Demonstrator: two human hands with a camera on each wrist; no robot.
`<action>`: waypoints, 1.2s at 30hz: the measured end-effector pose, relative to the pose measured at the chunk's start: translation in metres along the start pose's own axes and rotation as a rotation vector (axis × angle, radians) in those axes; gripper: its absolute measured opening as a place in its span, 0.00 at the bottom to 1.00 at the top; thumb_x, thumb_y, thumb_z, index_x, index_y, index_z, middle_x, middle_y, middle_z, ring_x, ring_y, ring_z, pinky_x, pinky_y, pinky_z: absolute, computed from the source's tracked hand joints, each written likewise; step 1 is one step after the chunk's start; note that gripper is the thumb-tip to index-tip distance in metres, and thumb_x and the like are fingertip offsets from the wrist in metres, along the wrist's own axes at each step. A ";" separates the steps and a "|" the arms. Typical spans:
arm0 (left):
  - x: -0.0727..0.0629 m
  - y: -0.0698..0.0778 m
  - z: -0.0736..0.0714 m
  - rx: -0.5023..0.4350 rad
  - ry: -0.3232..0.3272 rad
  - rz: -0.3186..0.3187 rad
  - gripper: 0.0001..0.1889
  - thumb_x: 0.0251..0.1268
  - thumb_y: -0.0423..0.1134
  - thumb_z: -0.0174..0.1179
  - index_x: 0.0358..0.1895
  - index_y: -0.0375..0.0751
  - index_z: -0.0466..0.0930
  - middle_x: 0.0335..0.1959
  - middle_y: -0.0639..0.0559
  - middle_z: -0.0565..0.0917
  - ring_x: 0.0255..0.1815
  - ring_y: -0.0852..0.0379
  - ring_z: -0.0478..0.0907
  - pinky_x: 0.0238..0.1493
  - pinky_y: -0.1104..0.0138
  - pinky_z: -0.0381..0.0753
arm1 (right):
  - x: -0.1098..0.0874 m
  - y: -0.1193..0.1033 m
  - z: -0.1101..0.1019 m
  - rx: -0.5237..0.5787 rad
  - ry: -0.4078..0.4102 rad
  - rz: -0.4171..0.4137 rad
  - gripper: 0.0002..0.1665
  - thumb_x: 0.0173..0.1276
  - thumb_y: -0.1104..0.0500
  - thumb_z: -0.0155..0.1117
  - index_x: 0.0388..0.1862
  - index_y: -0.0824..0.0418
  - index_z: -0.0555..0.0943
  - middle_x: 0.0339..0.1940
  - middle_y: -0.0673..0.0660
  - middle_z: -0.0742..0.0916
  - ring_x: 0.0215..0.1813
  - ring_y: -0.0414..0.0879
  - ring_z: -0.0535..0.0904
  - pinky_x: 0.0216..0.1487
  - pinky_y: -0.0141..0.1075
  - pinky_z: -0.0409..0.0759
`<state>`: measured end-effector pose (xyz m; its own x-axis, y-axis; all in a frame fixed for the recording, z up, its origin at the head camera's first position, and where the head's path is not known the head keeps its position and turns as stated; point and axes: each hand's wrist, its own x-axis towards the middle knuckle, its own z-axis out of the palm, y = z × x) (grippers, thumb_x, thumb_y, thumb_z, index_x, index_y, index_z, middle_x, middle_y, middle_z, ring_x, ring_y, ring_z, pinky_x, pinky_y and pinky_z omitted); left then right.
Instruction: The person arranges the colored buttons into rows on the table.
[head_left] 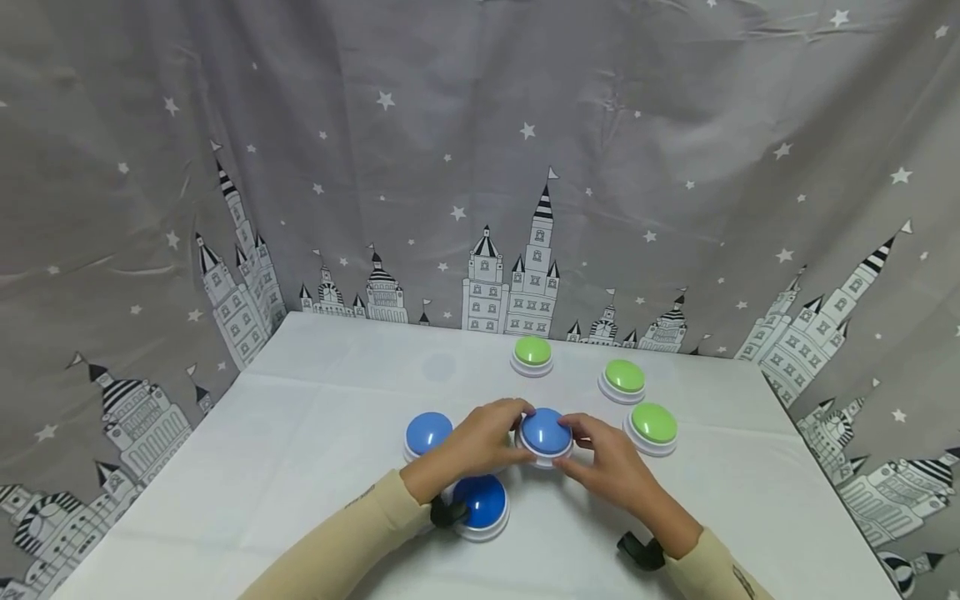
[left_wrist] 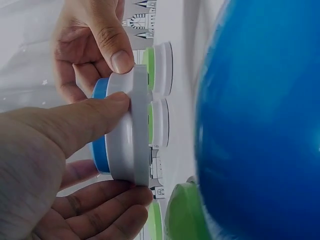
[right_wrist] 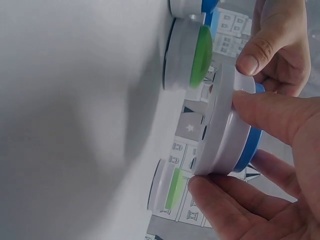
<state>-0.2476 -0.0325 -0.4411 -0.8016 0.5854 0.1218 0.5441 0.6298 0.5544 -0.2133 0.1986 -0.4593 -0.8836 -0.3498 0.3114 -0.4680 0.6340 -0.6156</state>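
I hold a round push button between my left hand at its nine o'clock and my right hand at its three o'clock. Its smooth, glossy blue dome sits in a stepped white base, widest at the bottom. The button is clear of the surface, with a gap beneath it and the dome facing upward. My left fingers and thumb meet it near eleven and seven o'clock, my right ones near two and five. It lies toward five o'clock from the middle of my view.
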 end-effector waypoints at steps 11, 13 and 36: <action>-0.016 0.004 0.009 0.015 -0.005 0.021 0.32 0.54 0.50 0.75 0.60 0.44 0.75 0.49 0.56 0.81 0.46 0.63 0.77 0.50 0.68 0.79 | -0.016 -0.006 0.002 0.004 -0.057 0.042 0.32 0.53 0.58 0.81 0.57 0.57 0.78 0.52 0.51 0.85 0.54 0.44 0.82 0.52 0.35 0.81; -0.018 0.004 0.010 0.023 -0.009 0.026 0.32 0.54 0.50 0.75 0.60 0.44 0.75 0.48 0.56 0.81 0.46 0.64 0.77 0.49 0.68 0.79 | -0.019 -0.006 0.002 0.007 -0.065 0.052 0.32 0.53 0.58 0.81 0.57 0.56 0.78 0.52 0.50 0.85 0.54 0.43 0.82 0.52 0.34 0.81; -0.035 0.012 0.022 0.187 -0.084 0.087 0.30 0.45 0.58 0.77 0.49 0.49 0.77 0.39 0.63 0.82 0.41 0.69 0.76 0.56 0.58 0.69 | -0.034 -0.012 0.005 -0.040 -0.236 0.079 0.39 0.49 0.48 0.83 0.59 0.54 0.76 0.40 0.45 0.84 0.42 0.38 0.80 0.44 0.34 0.83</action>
<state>-0.2073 -0.0343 -0.4562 -0.7302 0.6774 0.0892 0.6532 0.6538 0.3819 -0.1772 0.1993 -0.4657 -0.8911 -0.4462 0.0826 -0.4017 0.6910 -0.6009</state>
